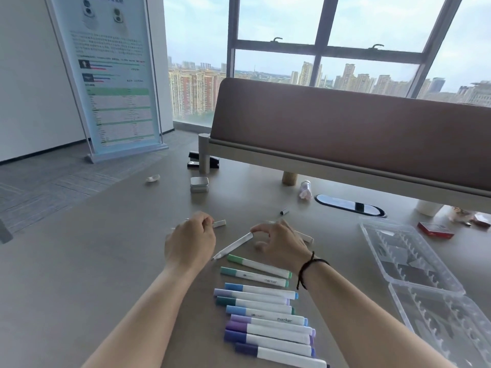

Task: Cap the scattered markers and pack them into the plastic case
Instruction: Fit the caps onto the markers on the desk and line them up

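1. Your left hand point(190, 241) hangs above the table point(111, 261) with its fingers curled round a small pale marker piece point(219, 223), whose end sticks out to the right of the fingers. Whether that piece is a cap or a short pen cannot be told.
2. Your right hand point(281, 244) touches the upper end of a white marker point(233, 245) with its fingertips point(253, 229). The thumb is spread below and the fingers are bent but not closed round the barrel. A dark cord bracelet point(305, 269) sits on that wrist.
3. The white marker lies slanted on the table between your two hands, its thin tip pointing down and left.
4. Another white marker point(305, 237) lies partly hidden behind your right hand.
5. A row of capped markers point(265, 312) lies side by side on the table between your forearms, with green, blue and purple caps to the left. The two green ones lie slightly apart at the far end of the row.
6. The clear plastic case point(414, 266) lies open on the table to your right, well apart from the markers. Its ribbed slots show no markers.
7. A small dark-tipped piece point(284, 211) lies beyond your right hand.
8. Further back stand a small metal tin point(199, 184), a black stapler point(203, 160) and a red box point(435, 231).
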The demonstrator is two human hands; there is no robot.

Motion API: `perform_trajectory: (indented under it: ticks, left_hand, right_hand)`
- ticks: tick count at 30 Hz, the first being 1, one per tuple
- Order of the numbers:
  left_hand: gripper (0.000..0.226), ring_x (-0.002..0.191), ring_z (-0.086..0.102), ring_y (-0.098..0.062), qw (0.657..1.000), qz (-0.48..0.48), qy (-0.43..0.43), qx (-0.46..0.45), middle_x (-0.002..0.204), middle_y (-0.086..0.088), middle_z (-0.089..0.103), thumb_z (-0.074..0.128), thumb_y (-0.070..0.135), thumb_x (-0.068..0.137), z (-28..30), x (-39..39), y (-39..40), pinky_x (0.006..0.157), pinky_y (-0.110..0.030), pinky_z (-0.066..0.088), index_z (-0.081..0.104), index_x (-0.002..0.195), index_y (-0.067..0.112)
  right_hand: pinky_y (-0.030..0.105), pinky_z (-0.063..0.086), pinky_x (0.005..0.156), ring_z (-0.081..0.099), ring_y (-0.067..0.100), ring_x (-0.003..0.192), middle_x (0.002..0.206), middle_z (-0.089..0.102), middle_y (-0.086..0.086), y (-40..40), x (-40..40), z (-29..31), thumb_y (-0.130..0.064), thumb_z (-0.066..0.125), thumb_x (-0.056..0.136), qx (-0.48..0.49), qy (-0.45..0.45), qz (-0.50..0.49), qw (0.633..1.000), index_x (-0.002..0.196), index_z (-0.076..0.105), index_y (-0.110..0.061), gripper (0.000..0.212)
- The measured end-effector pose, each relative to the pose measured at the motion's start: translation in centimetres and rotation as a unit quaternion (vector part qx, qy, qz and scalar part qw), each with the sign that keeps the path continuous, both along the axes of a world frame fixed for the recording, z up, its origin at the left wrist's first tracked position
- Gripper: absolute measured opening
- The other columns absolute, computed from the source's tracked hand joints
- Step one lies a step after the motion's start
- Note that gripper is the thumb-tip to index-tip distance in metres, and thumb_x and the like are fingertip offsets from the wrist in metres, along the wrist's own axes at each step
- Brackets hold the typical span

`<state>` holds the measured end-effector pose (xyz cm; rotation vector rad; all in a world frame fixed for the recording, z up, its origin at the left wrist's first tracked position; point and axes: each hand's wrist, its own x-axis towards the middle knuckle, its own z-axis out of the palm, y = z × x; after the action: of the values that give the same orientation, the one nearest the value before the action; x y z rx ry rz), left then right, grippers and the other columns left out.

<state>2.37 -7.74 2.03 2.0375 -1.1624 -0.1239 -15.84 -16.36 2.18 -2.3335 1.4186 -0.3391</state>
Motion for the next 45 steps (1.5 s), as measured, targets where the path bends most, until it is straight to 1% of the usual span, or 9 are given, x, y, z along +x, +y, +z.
perform_trajectory:
  ticks: [6, 11, 14, 19, 22, 25, 30, 40, 45]
  left_hand:
    - [0.025, 0.100, 0.064, -0.032, 1.000, 0.009, -0.023, -0.001, 0.103, -0.004, 0.075, 0.043, 0.023, 0.101, -0.1, 0.2, -0.3, 0.091, -0.037, 0.042, 0.068, 0.101, 0.024]
    - [0.025, 0.102, 0.062, -0.033, 1.000, 0.015, -0.018, 0.004, 0.105, -0.005, 0.074, 0.043, 0.026, 0.102, 0.0, 0.1, -0.2, 0.092, -0.036, 0.040, 0.067, 0.101, 0.025]
    - [0.024, 0.103, 0.063, -0.033, 1.000, 0.016, -0.014, -0.001, 0.105, -0.004, 0.074, 0.043, 0.027, 0.102, 0.1, 0.0, -0.2, 0.092, -0.037, 0.041, 0.068, 0.102, 0.025]
    - [0.021, 0.093, 0.065, -0.029, 0.999, -0.028, -0.026, -0.019, 0.091, 0.003, 0.072, 0.050, 0.034, 0.100, -0.5, -1.0, -0.4, 0.087, -0.037, 0.047, 0.069, 0.100, 0.024]
    - [0.014, 0.080, 0.065, -0.016, 0.994, -0.095, -0.022, -0.042, 0.079, 0.013, 0.068, 0.058, 0.034, 0.097, -1.1, -1.8, -0.8, 0.069, -0.025, 0.047, 0.069, 0.092, 0.026]
    - [0.009, 0.075, 0.061, -0.002, 0.988, -0.154, -0.010, -0.032, 0.080, 0.017, 0.068, 0.063, 0.028, 0.094, -0.8, -3.2, -1.8, 0.064, -0.015, 0.041, 0.069, 0.088, 0.028]
    - [0.007, 0.077, 0.062, -0.008, 0.979, -0.202, -0.021, 0.011, 0.084, 0.015, 0.068, 0.065, 0.029, 0.091, 0.5, -5.4, -7.3, 0.073, -0.027, 0.050, 0.066, 0.085, 0.027]
    - [0.039, 0.121, 0.057, -0.028, 0.927, -0.258, -0.199, 0.187, 0.135, -0.005, 0.060, 0.047, 0.019, 0.096, 2.2, -11.4, -17.8, 0.099, -0.037, 0.048, 0.058, 0.133, 0.020]
    - [0.023, 0.100, 0.064, -0.035, 0.891, -0.266, -0.311, 0.195, 0.106, -0.016, 0.066, 0.043, 0.000, 0.091, 2.1, -12.3, -17.5, 0.080, -0.036, 0.050, 0.064, 0.097, 0.002]
  right_hand:
    - [0.026, 0.043, 0.091, 0.049, 0.013, 0.100, 0.095, 0.044, -0.015, 0.0, 0.7, 0.2, -0.041, 0.060, 0.095, -0.009, 0.005, 0.052, 0.999, 0.121, 0.066, -0.040, 0.027]
    - [0.026, 0.041, 0.087, 0.054, 0.015, 0.102, 0.107, 0.052, -0.002, 0.4, -1.1, -0.6, -0.035, 0.061, 0.094, -0.014, -0.028, 0.018, 0.999, 0.102, 0.070, -0.028, 0.014]
    - [0.019, 0.043, 0.071, 0.061, 0.011, 0.086, 0.093, 0.066, -0.005, 1.1, -3.4, -1.2, -0.026, 0.063, 0.094, -0.006, -0.154, -0.047, 0.987, 0.094, 0.070, -0.024, 0.007]
    - [0.031, 0.051, 0.063, 0.062, 0.014, 0.064, 0.072, 0.073, 0.001, 3.3, -6.4, -2.3, -0.013, 0.066, 0.093, 0.051, -0.461, -0.204, 0.862, 0.085, 0.071, -0.019, 0.011]
    - [0.020, 0.049, 0.054, 0.057, 0.006, 0.054, 0.068, 0.070, 0.003, 4.6, -6.6, -2.4, -0.009, 0.063, 0.095, 0.057, -0.539, -0.227, 0.809, 0.089, 0.070, -0.011, 0.009]
    - [0.017, 0.046, 0.050, 0.054, 0.004, 0.050, 0.066, 0.068, 0.003, 4.6, -6.7, -2.4, -0.010, 0.059, 0.098, 0.053, -0.560, -0.225, 0.796, 0.092, 0.067, -0.007, 0.011]
    - [0.036, 0.049, 0.057, 0.054, 0.009, 0.052, 0.070, 0.067, 0.006, 3.8, -6.3, -2.9, -0.018, 0.053, 0.101, 0.033, -0.538, -0.231, 0.810, 0.092, 0.060, -0.015, 0.011]
    - [0.049, 0.054, 0.068, 0.060, 0.020, 0.061, 0.072, 0.067, 0.002, 3.2, -6.4, -3.5, -0.024, 0.052, 0.100, 0.000, -0.534, -0.228, 0.814, 0.087, 0.057, -0.025, 0.014]
    - [0.048, 0.054, 0.065, 0.060, 0.019, 0.059, 0.071, 0.067, 0.001, 3.0, -6.5, -3.4, -0.025, 0.051, 0.100, -0.002, -0.533, -0.233, 0.813, 0.088, 0.056, -0.027, 0.013]
